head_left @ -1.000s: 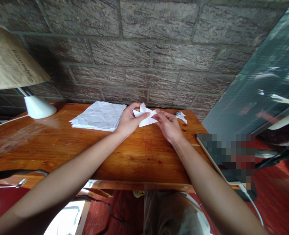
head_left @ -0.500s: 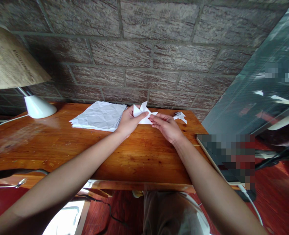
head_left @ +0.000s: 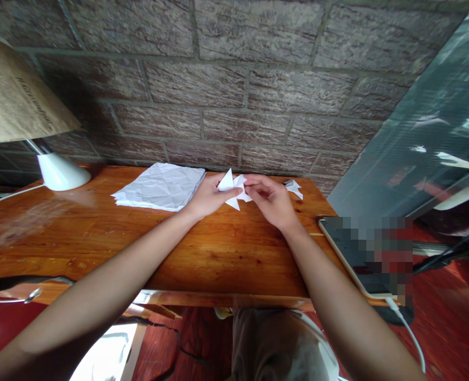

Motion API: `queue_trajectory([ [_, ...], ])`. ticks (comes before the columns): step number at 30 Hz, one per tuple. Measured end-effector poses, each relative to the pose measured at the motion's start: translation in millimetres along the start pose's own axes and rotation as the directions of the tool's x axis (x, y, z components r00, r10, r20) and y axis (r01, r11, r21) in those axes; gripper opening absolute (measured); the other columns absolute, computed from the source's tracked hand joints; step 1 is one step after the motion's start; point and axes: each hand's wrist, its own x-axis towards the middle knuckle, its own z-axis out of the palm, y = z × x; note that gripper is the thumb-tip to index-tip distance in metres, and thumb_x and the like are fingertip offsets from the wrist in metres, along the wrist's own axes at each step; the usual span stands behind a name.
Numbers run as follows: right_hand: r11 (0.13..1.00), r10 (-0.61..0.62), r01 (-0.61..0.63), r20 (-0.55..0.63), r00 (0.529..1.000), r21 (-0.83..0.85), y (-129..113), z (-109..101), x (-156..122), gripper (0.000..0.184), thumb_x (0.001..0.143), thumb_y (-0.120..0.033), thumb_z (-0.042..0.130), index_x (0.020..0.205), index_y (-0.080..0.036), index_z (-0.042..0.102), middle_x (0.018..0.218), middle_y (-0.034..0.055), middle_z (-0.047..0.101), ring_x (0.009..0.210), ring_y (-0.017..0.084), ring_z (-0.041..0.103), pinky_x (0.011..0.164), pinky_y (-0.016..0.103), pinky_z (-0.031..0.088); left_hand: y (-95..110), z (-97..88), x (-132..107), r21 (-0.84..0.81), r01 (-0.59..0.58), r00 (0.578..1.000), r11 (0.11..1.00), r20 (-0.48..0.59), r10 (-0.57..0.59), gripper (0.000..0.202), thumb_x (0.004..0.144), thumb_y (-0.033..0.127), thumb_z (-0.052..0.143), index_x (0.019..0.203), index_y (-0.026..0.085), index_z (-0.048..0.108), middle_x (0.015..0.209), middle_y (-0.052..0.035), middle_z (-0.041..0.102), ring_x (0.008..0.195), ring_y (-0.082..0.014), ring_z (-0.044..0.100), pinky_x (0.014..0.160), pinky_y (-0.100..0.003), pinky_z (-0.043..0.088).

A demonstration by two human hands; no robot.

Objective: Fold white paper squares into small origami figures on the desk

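A small folded white paper shape (head_left: 233, 189) with pointed flaps is held just above the far part of the wooden desk (head_left: 203, 248). My left hand (head_left: 208, 197) pinches its left side between thumb and fingers. My right hand (head_left: 271, 202) is curled over its right side, fingertips pressed on a flap. A stack of creased white paper sheets (head_left: 161, 186) lies to the left of my left hand. A second small folded paper piece (head_left: 293, 187) lies on the desk beyond my right hand.
A lamp with a white base (head_left: 59, 171) and tan shade (head_left: 14, 98) stands at the desk's left. A brick wall (head_left: 218, 90) rises behind the desk. A tablet-like device (head_left: 361, 256) with a cable lies at the right edge.
The folded paper has been turned and folded smaller between my hands. My right hand's fingers have curled up over it from a flatter pose.
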Motion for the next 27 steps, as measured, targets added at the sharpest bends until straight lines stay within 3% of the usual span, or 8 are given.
queue_trajectory([
  [3, 0.999, -0.019, 0.019, -0.020, 1.000, -0.026, -4.6, -0.9, -1.0, 0.041, 0.087, -0.034, 0.069, 0.128, -0.031, 0.067, 0.124, 0.0049, 0.071, 0.091, 0.019, 0.071, 0.082, 0.034, 0.055, 2.6, -0.8, -0.5, 0.006, -0.023, 0.999, 1.000, 0.031, 0.023, 0.039, 0.070, 0.036, 0.081, 0.103, 0.016, 0.076, 0.088, -0.0021, 0.074, 0.074, -0.0165, 0.062, 0.069, -0.026, 0.045],
  [7, 0.996, -0.056, 0.058, 0.034, 0.998, -0.063, -8.6, -2.6, -1.1, 0.024, 0.088, -0.034, 0.069, 0.110, -0.030, 0.077, 0.120, 0.0047, 0.073, 0.091, 0.020, 0.070, 0.083, 0.035, 0.055, 4.3, -1.3, -1.2, 0.009, -0.021, 0.993, 1.000, 0.117, 0.020, 0.030, 0.069, 0.034, 0.081, 0.092, 0.016, 0.076, 0.079, 0.0000, 0.071, 0.071, -0.0153, 0.060, 0.066, -0.025, 0.042],
  [12, 0.997, 0.039, -0.042, -0.037, 0.999, -0.067, -2.5, -2.3, 0.1, 0.020, 0.084, -0.041, 0.074, 0.098, -0.027, 0.079, 0.089, 0.0027, 0.077, 0.081, 0.020, 0.068, 0.079, 0.035, 0.054, 2.2, 0.3, 0.8, -0.119, 0.028, 0.999, 0.993, -0.015, -0.030, 0.041, 0.060, 0.029, 0.088, 0.097, 0.016, 0.073, 0.085, -0.0006, 0.072, 0.075, -0.0149, 0.062, 0.070, -0.025, 0.046],
  [17, 0.993, 0.117, -0.116, -0.031, 0.993, 0.034, -0.5, -2.0, 0.9, 0.027, 0.082, -0.049, 0.075, 0.087, -0.022, 0.076, 0.081, 0.0031, 0.075, 0.074, 0.018, 0.066, 0.068, 0.031, 0.052, 4.4, 0.8, 2.8, -0.301, 0.091, 0.988, 0.949, -0.095, -0.125, 0.050, 0.052, 0.023, 0.092, 0.097, 0.017, 0.069, 0.083, 0.0014, 0.072, 0.074, -0.0138, 0.064, 0.072, -0.026, 0.050],
  [21, 0.979, 0.139, -0.142, 0.031, 0.990, 0.144, -2.8, -0.7, 1.2, 0.033, 0.078, -0.051, 0.078, 0.094, -0.023, 0.075, 0.079, 0.0005, 0.073, 0.072, 0.016, 0.068, 0.063, 0.028, 0.051, 5.4, -1.3, 3.5, -0.358, 0.177, 0.980, 0.917, -0.020, -0.197, 0.044, 0.053, 0.023, 0.093, 0.092, 0.014, 0.073, 0.087, -0.0022, 0.075, 0.076, -0.0146, 0.067, 0.076, -0.027, 0.051],
  [27, 0.955, 0.154, -0.166, 0.068, 0.986, 0.246, -7.2, 0.0, 1.9, 0.033, 0.074, -0.049, 0.082, 0.094, -0.024, 0.077, 0.075, -0.0001, 0.074, 0.071, 0.016, 0.069, 0.068, 0.030, 0.054, 7.3, -3.5, 2.7, -0.436, 0.269, 0.963, 0.859, 0.098, -0.251, 0.042, 0.056, 0.023, 0.094, 0.094, 0.015, 0.078, 0.098, -0.0076, 0.078, 0.087, -0.0182, 0.072, 0.084, -0.030, 0.056],
])
